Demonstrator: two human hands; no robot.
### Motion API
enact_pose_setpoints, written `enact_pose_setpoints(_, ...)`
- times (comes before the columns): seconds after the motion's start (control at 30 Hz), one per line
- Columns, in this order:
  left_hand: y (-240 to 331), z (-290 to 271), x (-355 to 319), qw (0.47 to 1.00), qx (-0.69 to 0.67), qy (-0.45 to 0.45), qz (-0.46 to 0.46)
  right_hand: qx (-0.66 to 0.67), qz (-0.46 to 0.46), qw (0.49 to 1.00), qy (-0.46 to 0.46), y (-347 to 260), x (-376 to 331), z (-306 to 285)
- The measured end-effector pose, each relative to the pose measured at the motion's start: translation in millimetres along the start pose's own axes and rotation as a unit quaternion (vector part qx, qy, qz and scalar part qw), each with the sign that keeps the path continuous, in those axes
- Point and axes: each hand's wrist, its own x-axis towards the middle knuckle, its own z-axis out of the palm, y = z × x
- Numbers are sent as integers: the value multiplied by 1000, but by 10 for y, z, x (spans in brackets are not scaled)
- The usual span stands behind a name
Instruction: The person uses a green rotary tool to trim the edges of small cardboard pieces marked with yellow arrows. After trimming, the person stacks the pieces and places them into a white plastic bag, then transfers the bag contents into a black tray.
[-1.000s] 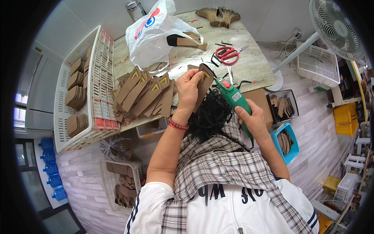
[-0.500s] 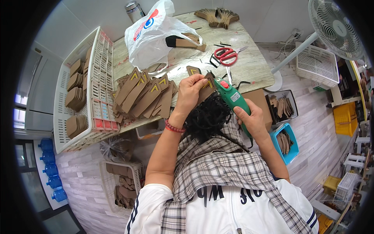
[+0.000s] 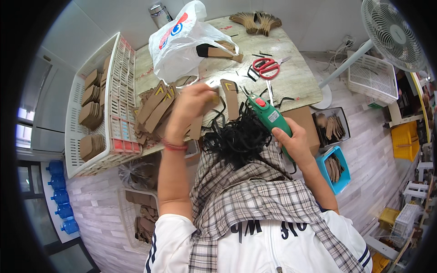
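My right hand (image 3: 293, 139) grips a green corded handheld trimming tool (image 3: 271, 116) with a red button and a thin dark pronged tip. My left hand (image 3: 193, 107), smeared by motion, pinches a blurred brown strap piece (image 3: 210, 103) above the table's near edge. Below and left of it is a heap of brown strap pieces (image 3: 157, 109) with yellow V marks. Another brown strap piece (image 3: 231, 99) lies just left of the tool's tip, with its V end away from me. A tangle of black trimmings (image 3: 239, 143) sits on my lap against the table edge.
Red-handled scissors (image 3: 267, 68) and a white plastic bag (image 3: 175, 50) lie on the table (image 3: 291, 50). A white crate (image 3: 120, 100) of brown pieces stands at left. On the right are a blue bin (image 3: 343, 170), a black bin (image 3: 343, 132) and a fan (image 3: 395, 36).
My left hand has moved left with the brown strap piece, away from the tool's tip toward the heap. The right hand and tool stay nearly in place; more of the black trimmings shows.
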Motion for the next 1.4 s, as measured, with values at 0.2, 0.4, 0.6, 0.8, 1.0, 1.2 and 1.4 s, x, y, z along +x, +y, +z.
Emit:
enact_pose_setpoints(0.2,-182,-106,153,935,209,283,39,19,24,999,15,38,-31,-13)
enact_pose_setpoints(0.4,-800,1273,745,891,315,313,-99,6,31,999,37,108,-54,-36)
enact_pose_setpoints(0.6,-939,1284,709,962,-13,264,-63,1,55,997,55,154,-59,-67)
enact_pose_setpoints(0.8,-336,1044,342,854,-455,248,-33,-2,23,998,60,167,-20,46)
enact_pose_setpoints(1.0,-134,1050,231,815,-516,264,-17,-10,7,999,37,73,27,132)
enact_pose_setpoints(1.2,-33,1216,167,794,-554,245,-50,-4,6,999,41,31,22,112)
enact_pose_setpoints(1.4,-71,1270,130,796,-563,215,-56,16,14,999,35,55,13,81)
